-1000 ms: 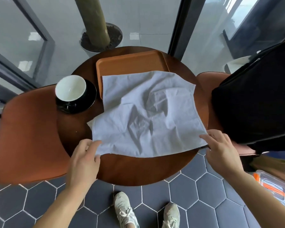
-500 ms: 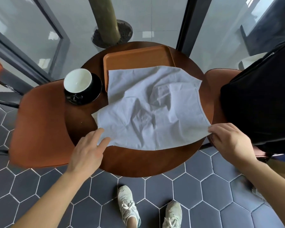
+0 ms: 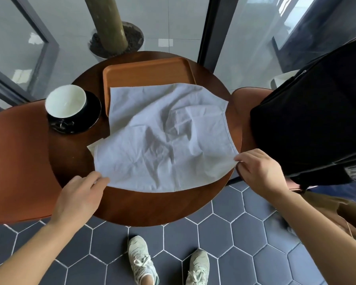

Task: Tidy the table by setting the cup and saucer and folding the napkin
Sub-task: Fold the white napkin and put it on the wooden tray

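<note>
A crumpled white napkin (image 3: 164, 136) lies spread across the round dark wooden table (image 3: 148, 206), its far edge over an orange tray (image 3: 146, 70). My left hand (image 3: 80, 196) pinches the napkin's near left corner. My right hand (image 3: 259, 171) pinches the near right corner at the table's right edge. A white-lined cup (image 3: 65, 102) stands upright on a black saucer (image 3: 90, 116) at the table's left side, apart from the napkin.
Orange chairs flank the table, one on the left (image 3: 17, 161) and one on the right (image 3: 245, 99) with a black bag (image 3: 312, 120) on it. A potted trunk (image 3: 111, 29) stands behind glass. My shoes (image 3: 142, 262) are on grey hexagon tiles.
Both hands closed on the napkin's near corners; before, the fingers lay flat at the edges. The right corner now lifts slightly. The camera shifted a little.
</note>
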Tool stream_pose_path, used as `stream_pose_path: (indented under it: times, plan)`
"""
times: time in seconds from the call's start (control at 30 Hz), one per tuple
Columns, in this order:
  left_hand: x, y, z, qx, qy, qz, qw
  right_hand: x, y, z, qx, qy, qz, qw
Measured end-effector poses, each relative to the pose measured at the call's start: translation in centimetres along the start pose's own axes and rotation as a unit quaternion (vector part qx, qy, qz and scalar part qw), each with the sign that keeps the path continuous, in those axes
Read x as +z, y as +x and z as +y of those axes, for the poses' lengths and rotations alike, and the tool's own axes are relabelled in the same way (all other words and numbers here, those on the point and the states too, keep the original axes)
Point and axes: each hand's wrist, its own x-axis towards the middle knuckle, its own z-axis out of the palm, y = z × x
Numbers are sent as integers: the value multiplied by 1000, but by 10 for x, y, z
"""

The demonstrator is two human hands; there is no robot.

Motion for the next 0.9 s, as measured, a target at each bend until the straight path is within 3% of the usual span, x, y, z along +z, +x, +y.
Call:
stream_pose_path:
  times: [0.07, 0.17, 0.27, 0.33, 0.5, 0.63, 0.9]
  plan:
    - [3, 0, 3, -65, -88, 60, 992, -3, 0, 0, 0, 1, 5, 1000]
    - [-3, 2, 6, -162, -250, 134, 945, -8, -3, 2, 15, 14, 31, 999]
    - [-15, -2, 11, -227, -334, 157, 901, -17, -9, 2, 28, 34, 51, 998]
    - [-20, -8, 13, -246, -357, 144, 889, -23, -14, -1, 30, 43, 52, 997]
    - [-28, -16, 10, -187, -316, 63, 928, -33, -19, -4, 60, 45, 50, 996]
    - [-30, -16, 9, -147, -219, 56, 963, -32, -17, -3, 98, 57, 46, 992]
    - [-17, -6, -1, -174, -252, 63, 950, -23, -4, -12, 106, 57, 27, 992]
